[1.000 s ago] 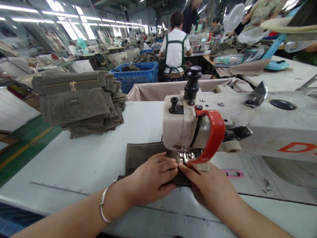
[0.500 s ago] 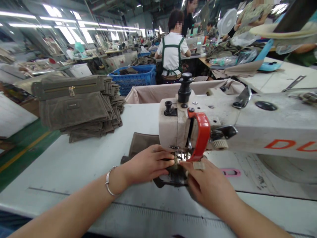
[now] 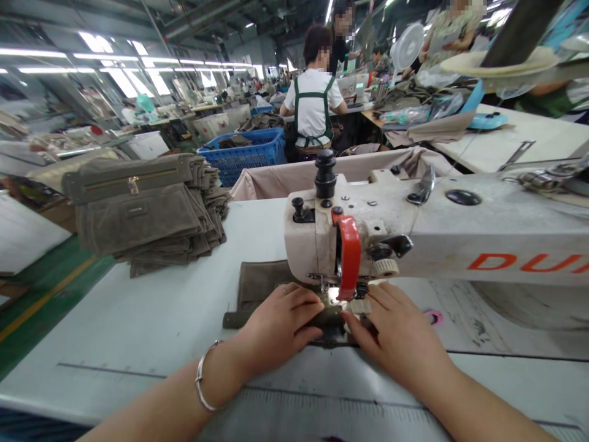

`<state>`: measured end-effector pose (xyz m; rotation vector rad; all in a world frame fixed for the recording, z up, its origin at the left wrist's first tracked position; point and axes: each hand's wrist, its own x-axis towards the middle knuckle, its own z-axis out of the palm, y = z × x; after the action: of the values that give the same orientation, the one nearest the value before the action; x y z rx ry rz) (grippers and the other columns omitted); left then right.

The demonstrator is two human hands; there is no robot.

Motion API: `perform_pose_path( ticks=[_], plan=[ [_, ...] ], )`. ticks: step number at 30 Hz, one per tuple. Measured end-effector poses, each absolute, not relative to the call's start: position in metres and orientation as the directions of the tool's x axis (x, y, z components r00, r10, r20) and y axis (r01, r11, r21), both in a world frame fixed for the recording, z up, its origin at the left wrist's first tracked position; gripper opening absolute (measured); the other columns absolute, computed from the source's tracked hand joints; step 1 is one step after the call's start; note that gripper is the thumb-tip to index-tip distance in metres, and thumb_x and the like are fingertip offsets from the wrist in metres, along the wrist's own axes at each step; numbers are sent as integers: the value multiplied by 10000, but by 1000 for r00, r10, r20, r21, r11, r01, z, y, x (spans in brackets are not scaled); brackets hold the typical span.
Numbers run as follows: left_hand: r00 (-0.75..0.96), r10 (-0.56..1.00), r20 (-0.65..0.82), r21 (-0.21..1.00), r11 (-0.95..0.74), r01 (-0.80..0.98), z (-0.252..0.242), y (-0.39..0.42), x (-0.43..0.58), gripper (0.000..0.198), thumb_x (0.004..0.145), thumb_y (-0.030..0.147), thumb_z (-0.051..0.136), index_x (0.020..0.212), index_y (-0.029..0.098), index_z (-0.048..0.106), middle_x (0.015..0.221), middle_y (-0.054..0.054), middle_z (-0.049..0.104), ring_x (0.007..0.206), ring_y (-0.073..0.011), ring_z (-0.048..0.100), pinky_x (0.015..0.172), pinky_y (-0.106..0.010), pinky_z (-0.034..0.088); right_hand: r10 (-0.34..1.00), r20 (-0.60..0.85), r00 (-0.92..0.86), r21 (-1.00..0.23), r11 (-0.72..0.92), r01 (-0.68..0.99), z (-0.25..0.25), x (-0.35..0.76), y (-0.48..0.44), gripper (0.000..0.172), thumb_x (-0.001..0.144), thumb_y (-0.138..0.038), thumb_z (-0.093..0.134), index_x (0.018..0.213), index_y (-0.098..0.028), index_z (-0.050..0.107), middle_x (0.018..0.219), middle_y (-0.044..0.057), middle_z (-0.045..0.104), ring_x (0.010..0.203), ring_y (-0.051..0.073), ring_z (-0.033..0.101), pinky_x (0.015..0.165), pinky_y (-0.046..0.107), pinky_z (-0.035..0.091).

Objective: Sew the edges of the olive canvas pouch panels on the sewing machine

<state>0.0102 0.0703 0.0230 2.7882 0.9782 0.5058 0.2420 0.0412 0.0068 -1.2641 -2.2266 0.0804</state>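
An olive canvas pouch [image 3: 262,282] lies on the sewing table under the head of an industrial sewing machine [image 3: 317,236], its edge passing beneath the presser foot [image 3: 327,293]. My left hand [image 3: 278,322] presses on the canvas just left of the foot, a silver bangle on its wrist. My right hand [image 3: 396,325] lies on the canvas to the right of the foot, fingers flat and pointing toward the needle. A red guard [image 3: 350,258] hangs in front of the needle area. The needle itself is hidden by the guard and my fingers.
A stack of olive zip pouches [image 3: 142,209] stands on the white sewing table [image 3: 138,319] to the left. Behind the machine are a beige cloth-lined bin [image 3: 294,172] and a blue plastic crate [image 3: 242,156]. A co-worker in a green apron [image 3: 313,104] sits beyond.
The view has swung, so the machine head sits further left in the picture. Both hands stay at the presser foot, and my right hand now lies flatter on the canvas.
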Motion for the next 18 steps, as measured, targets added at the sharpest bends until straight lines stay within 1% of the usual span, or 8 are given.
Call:
perform_pose_path(
  ticks=[1,3,5,8,10,12,15,18],
  plan=[
    [723,630,284,236,-777,584,20,67,11,303,875,297,657,1148,173,612,1093,-69,657,1028,-239,595,926,-406,498,783,469,-409,-352,590,727,7,240,39,111,911,-221,536,924,-155,625,906,78,610,880,250,519,806,428,453],
    [702,616,357,245,-787,566,14,61,13,273,888,257,643,1145,174,607,1077,-55,669,1014,-220,609,936,-393,497,756,463,-463,-402,645,650,5,237,36,129,927,-186,512,980,-166,628,938,70,624,902,236,530,809,408,462],
    [683,592,428,261,-804,534,9,57,15,220,910,232,613,1123,177,610,1061,-39,681,995,-193,623,946,-373,496,766,421,-485,-445,641,626,2,235,34,145,934,-161,500,983,-178,635,928,64,632,906,229,539,802,398,473],
    [686,564,461,242,-823,514,8,56,18,165,946,207,546,1092,172,614,1040,-37,692,978,-174,634,925,-355,511,797,393,-458,-492,603,627,-1,234,33,137,930,-162,518,974,-185,646,926,68,634,912,233,544,796,397,484],
    [705,547,452,214,-834,509,10,56,18,163,957,168,503,1073,167,618,1019,-40,698,960,-170,638,895,-349,526,799,400,-449,-495,601,627,-2,234,33,142,932,-167,518,973,-189,652,937,74,636,914,236,545,786,398,490],
    [715,539,445,214,-839,500,11,57,18,166,953,142,494,1060,161,620,1016,-44,699,953,-166,639,881,-340,531,796,408,-447,-487,604,631,-2,233,33,147,934,-167,512,965,-187,654,959,81,640,919,243,549,776,402,496],
    [694,560,452,259,-827,499,12,57,17,155,944,133,513,1057,156,617,1045,-44,694,985,-162,628,902,-321,519,777,433,-457,-468,627,622,-3,231,33,151,933,-162,504,930,-184,653,969,81,654,894,246,559,747,398,502],
    [664,585,465,295,-810,507,11,57,17,130,945,166,534,1040,166,621,1049,-37,694,994,-157,623,922,-310,509,767,450,-458,-455,638,621,-4,230,33,160,932,-164,499,922,-188,656,969,76,664,861,242,568,721,385,504]
  ],
)
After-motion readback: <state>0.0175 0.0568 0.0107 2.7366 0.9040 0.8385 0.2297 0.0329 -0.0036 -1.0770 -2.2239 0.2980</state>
